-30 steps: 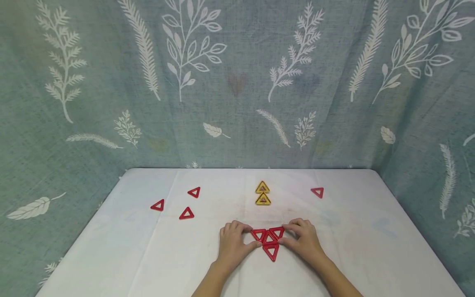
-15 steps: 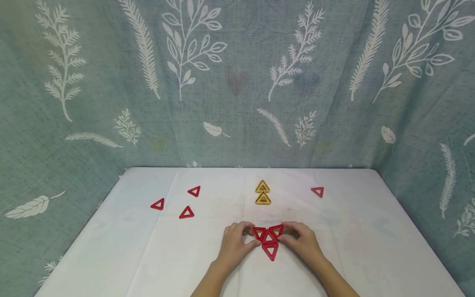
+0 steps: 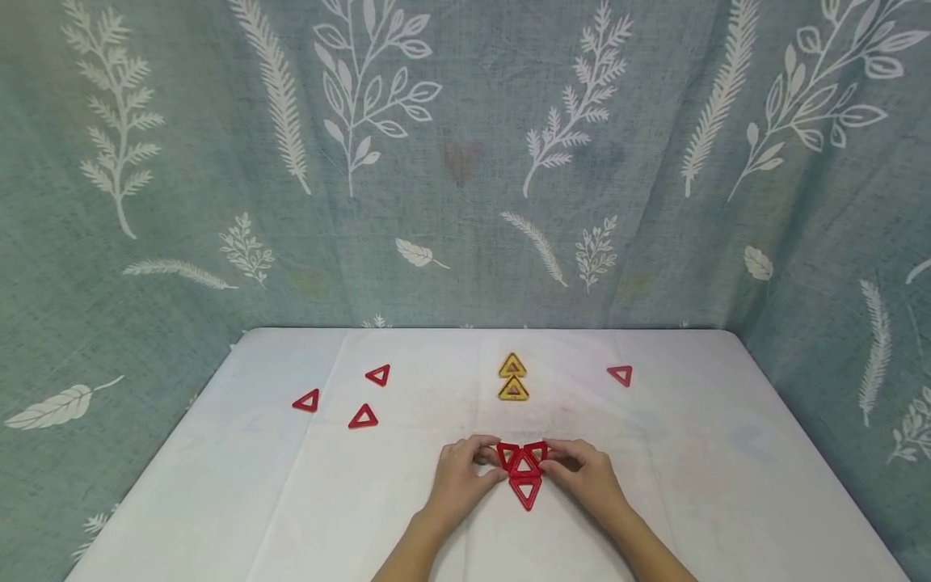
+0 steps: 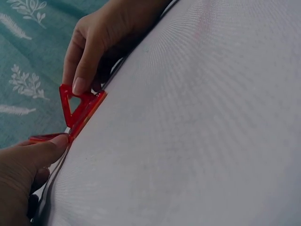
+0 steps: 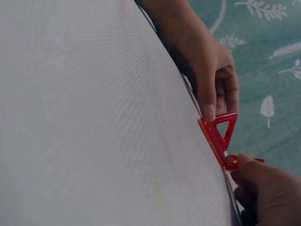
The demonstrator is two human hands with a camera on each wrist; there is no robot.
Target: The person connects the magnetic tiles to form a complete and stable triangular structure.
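Note:
Four-piece red group: a middle triangular magnetic tile (image 3: 524,474) lies on the white table, with another red tile (image 3: 528,504) along its near edge. My left hand (image 3: 461,481) pinches the left side tile (image 3: 501,456) between thumb and fingers. Opposite it, my right hand (image 3: 586,475) pinches the right side tile (image 3: 537,445). Both side tiles meet the middle tile along its slanted edges and stand tilted up from the table. In the left wrist view the raised right tile (image 4: 65,107) shows under the right thumb; the right wrist view shows the raised left tile (image 5: 229,130).
Two yellow triangular tiles (image 3: 513,397) lie point to base beyond the hands. Loose red tiles (image 3: 363,425) are spread at the far left, and one more red tile (image 3: 620,369) lies far right. A leaf-patterned curtain (image 3: 465,162) hangs behind the table.
Both hands have drawn closer together, and the two side tiles have swung up from lying nearly flat to a steeper tilt. The middle and near tiles stay almost in place.

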